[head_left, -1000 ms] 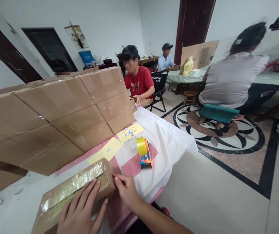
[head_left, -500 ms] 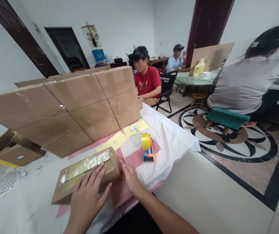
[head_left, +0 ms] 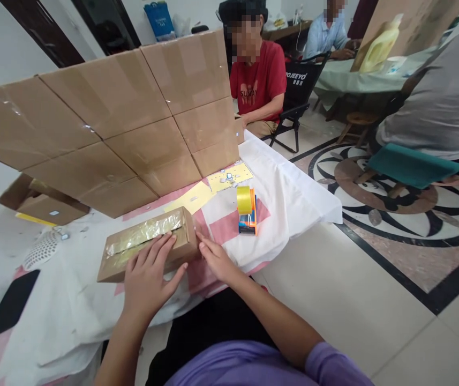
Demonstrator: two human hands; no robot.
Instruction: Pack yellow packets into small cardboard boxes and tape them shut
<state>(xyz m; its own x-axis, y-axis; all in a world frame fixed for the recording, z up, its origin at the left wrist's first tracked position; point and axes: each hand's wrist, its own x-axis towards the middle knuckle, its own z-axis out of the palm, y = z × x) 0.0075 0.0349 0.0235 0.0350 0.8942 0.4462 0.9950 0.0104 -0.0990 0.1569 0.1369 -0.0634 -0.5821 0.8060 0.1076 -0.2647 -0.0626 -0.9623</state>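
Note:
A flat cardboard box point(head_left: 181, 242), sealed along its top with shiny yellow tape, lies on the white cloth point(head_left: 293, 198) in front of me. My left hand point(head_left: 149, 276) rests flat on the box's near side with its fingers spread. My right hand point(head_left: 217, 260) touches the box's right end with its fingertips. An orange and blue tape dispenser point(head_left: 247, 210) with a yellow roll stands on the cloth to the right of the box, apart from both hands.
A wall of taped cardboard panels point(head_left: 112, 123) stands behind the box. An open carton point(head_left: 40, 201) sits at the left, a black flat object point(head_left: 10, 303) at the near left. A person in a red shirt point(head_left: 259, 80) and other people sit beyond. Tiled floor lies to the right.
The camera has tilted downward, so the box and my arms sit higher in view. Both hands stay on the box in the same places.

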